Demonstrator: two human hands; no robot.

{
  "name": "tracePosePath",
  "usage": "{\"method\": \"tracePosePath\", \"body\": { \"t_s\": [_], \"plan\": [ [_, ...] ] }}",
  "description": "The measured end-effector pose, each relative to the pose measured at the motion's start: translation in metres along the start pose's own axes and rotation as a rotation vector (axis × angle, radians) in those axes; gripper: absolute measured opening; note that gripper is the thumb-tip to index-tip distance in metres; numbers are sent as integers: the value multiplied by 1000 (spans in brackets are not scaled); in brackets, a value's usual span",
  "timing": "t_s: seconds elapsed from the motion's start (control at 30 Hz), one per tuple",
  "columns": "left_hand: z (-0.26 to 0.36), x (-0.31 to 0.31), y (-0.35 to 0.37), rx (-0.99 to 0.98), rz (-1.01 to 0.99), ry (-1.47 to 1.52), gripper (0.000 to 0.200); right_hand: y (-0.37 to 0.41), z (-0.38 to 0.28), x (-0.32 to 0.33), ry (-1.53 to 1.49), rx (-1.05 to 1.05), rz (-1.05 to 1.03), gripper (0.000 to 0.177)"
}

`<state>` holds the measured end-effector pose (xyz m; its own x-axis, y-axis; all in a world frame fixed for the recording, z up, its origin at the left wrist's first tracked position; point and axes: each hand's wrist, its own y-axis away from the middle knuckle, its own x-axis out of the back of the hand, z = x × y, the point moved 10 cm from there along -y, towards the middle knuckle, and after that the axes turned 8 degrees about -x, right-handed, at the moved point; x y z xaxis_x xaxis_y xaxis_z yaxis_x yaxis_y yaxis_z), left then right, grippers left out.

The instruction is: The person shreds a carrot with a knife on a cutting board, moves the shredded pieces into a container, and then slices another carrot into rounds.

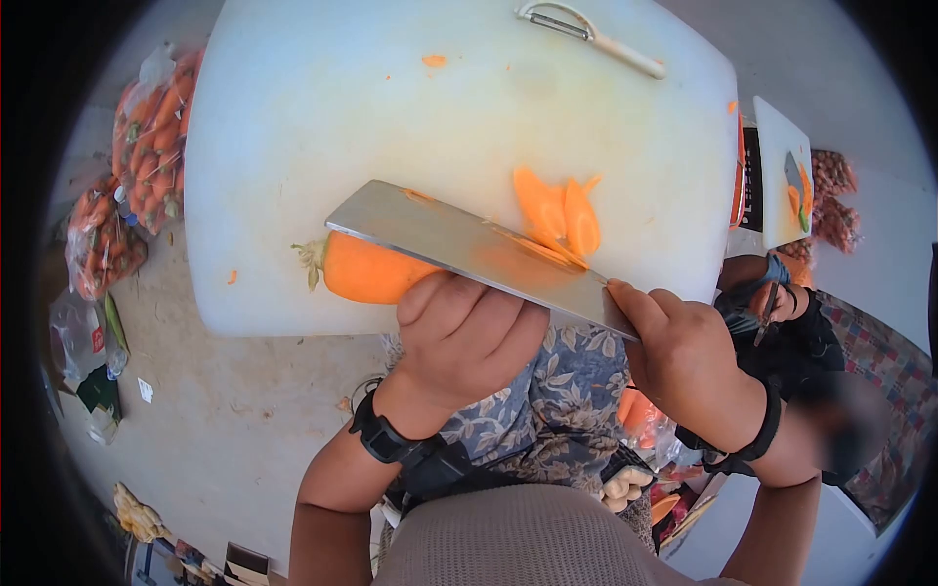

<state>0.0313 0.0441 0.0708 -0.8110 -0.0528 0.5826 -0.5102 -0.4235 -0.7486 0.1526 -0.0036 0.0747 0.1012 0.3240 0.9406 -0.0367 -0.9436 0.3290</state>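
Observation:
A large white cutting board [322, 107] fills the upper middle of the head view. On its near edge lies an orange carrot [366, 273] with its stem end pointing left. My left hand [459, 337] presses down on the carrot, fingers curled. My right hand [684, 356] grips the handle of a broad steel cleaver [459, 239], whose blade rests across the carrot beside my left knuckles. Cut carrot slices [559, 215] lie just beyond the blade.
A white-handled peeler [591, 34] lies at the board's far edge. Bags of carrots [147, 137] sit on the floor at left. At right, another person [782, 303] holds a knife below a second white board [782, 166] with carrot pieces.

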Motion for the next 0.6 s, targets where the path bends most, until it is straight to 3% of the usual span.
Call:
{"method": "tracePosePath", "body": {
  "t_s": [0.03, 0.2, 0.3, 0.5, 0.6],
  "plan": [
    [1, 0, 1, -1, 7, -1, 14, -9, -4, -1, -36, 20, 68, 28],
    [1, -2, 2, -36, -3, 33, 14, -28, -21, 3, -67, 52, 101, 16],
    [1, 1, 0, -47, 0, 19, 16, -14, -19, 13, -62, 56, 78, 21],
    [0, 3, 2, -46, 28, 30, 18, 46, 5, 27, -37, -90, -10, 53],
    [1, 1, 5, -49, 10, 41, 19, 61, 13, 28, -18, -119, -21, 54]
  ]
}}
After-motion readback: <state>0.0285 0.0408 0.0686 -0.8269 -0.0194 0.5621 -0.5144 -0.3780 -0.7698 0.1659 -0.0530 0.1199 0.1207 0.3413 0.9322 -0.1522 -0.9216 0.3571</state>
